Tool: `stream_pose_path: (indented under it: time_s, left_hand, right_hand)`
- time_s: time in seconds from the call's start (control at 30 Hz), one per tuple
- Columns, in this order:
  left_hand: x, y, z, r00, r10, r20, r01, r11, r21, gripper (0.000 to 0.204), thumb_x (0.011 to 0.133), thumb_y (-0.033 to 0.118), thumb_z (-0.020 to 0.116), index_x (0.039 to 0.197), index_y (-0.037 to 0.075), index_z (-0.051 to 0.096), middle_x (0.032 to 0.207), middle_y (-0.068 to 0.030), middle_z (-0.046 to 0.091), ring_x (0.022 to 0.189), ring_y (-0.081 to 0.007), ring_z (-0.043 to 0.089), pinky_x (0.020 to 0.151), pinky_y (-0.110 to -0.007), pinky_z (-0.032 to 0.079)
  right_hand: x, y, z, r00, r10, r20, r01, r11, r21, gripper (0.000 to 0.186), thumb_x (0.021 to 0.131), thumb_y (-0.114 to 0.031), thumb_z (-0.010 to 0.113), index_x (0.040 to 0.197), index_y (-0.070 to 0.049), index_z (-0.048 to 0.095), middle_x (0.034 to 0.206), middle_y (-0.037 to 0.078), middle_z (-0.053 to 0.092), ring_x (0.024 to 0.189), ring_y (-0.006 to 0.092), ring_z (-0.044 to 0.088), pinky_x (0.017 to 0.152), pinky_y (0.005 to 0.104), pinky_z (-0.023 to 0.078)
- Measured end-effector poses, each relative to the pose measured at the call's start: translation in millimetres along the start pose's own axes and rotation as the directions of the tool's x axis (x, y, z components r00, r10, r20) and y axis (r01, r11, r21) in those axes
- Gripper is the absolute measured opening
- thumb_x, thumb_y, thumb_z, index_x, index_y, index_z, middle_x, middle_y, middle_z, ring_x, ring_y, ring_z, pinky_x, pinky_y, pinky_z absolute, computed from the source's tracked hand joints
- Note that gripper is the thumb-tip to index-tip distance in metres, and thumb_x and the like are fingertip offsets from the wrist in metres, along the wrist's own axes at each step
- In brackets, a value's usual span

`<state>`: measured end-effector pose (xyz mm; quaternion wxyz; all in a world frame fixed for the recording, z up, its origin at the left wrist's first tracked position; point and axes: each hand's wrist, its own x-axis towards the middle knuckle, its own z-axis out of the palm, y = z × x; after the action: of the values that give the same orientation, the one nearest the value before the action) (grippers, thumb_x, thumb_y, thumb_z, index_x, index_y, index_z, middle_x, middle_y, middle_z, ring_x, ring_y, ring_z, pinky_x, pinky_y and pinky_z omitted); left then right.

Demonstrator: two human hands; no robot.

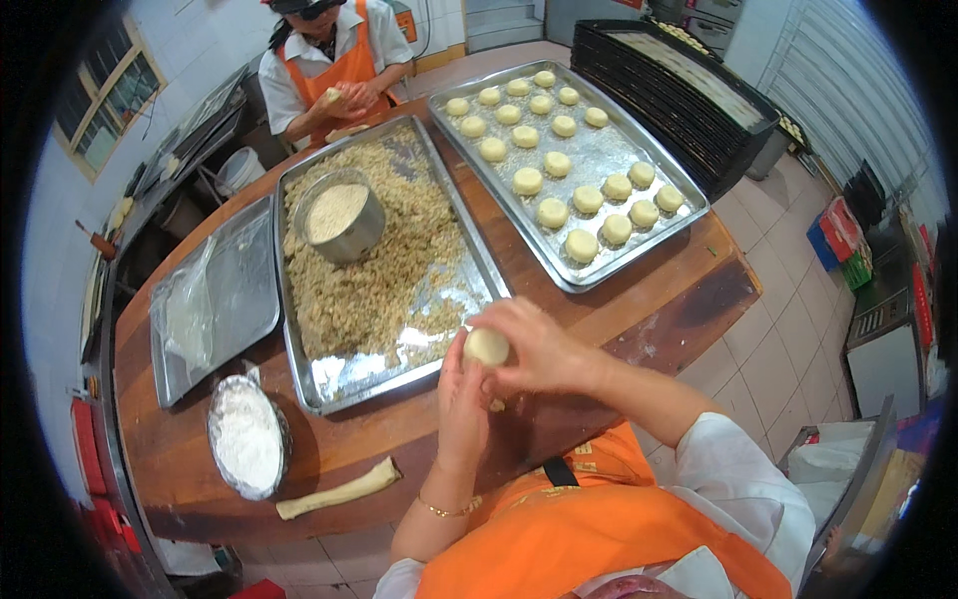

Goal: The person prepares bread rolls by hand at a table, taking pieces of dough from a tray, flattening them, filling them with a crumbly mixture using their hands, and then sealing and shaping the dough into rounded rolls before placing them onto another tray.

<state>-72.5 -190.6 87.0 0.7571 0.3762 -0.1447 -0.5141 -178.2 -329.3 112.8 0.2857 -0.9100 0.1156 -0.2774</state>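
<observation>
A round, pale dough ball point(486, 347) is held between my two hands, over the near edge of the wooden table. My left hand point(462, 404) supports it from below and the left, with the fingers pointing up along its side. From the right, my right hand point(539, 344) curls its fingers and thumb around it. Just beyond my hands lies a metal tray point(344, 386) with a crumbly tan filling point(404, 235) spread over it. A strip of dough point(339, 487) lies on the table to the left of my left wrist.
A bowl of white flour point(246, 439) stands at the left. In the filling tray sits a metal pot point(361, 232) of pale crumbs. Rows of dough rounds point(556, 164) fill a tray point(571, 281) at the right. A co-worker point(339, 75) handles dough across the table point(689, 329). Black trays point(659, 110) are stacked beyond.
</observation>
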Motion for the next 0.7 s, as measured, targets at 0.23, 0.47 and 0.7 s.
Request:
stream_pose_path:
  time_s: [0.23, 0.47, 0.7]
  left_hand:
    - [-10.4, 34.7, -1.0, 0.975, 0.190, -0.112, -0.132, 0.911, 0.392, 0.036, 0.102, 0.009, 0.053, 0.136, -0.003, 0.051, 0.132, -0.0172, 0.060, 0.122, -0.0257, 0.060, 0.100, -0.037, 0.049]
    - [-20.1, 35.6, -33.1, 0.929, 0.201, -0.310, -0.063, 0.913, 0.402, 0.025, 0.101, 0.007, 0.052, 0.124, -0.002, 0.058, 0.119, -0.0165, 0.066, 0.109, -0.0248, 0.065, 0.092, -0.034, 0.052]
    - [-12.7, 33.1, -35.4, 0.922, 0.210, -0.326, -0.076, 0.922, 0.378, 0.022, 0.101, 0.006, 0.052, 0.121, -0.002, 0.059, 0.111, -0.0143, 0.068, 0.105, -0.0236, 0.067, 0.090, -0.033, 0.052]
  right_hand:
    - [62.1, 180.1, -120.4, 0.845, 0.457, -0.277, -0.494, 0.866, -0.076, 0.051, 0.081, -0.013, 0.075, 0.129, -0.007, 0.059, 0.128, 0.017, 0.057, 0.117, 0.0305, 0.057, 0.102, 0.0371, 0.049]
    - [84.7, 305.5, -162.5, 0.821, 0.557, -0.128, -0.566, 0.761, -0.319, 0.056, 0.074, 0.004, 0.067, 0.128, -0.008, 0.062, 0.130, 0.020, 0.057, 0.125, 0.0367, 0.054, 0.108, 0.0404, 0.045]
    - [80.0, 312.6, -172.4, 0.809, 0.472, -0.349, -0.537, 0.835, -0.117, 0.057, 0.081, 0.004, 0.065, 0.136, -0.008, 0.057, 0.129, 0.015, 0.061, 0.122, 0.0276, 0.057, 0.100, 0.0368, 0.050]
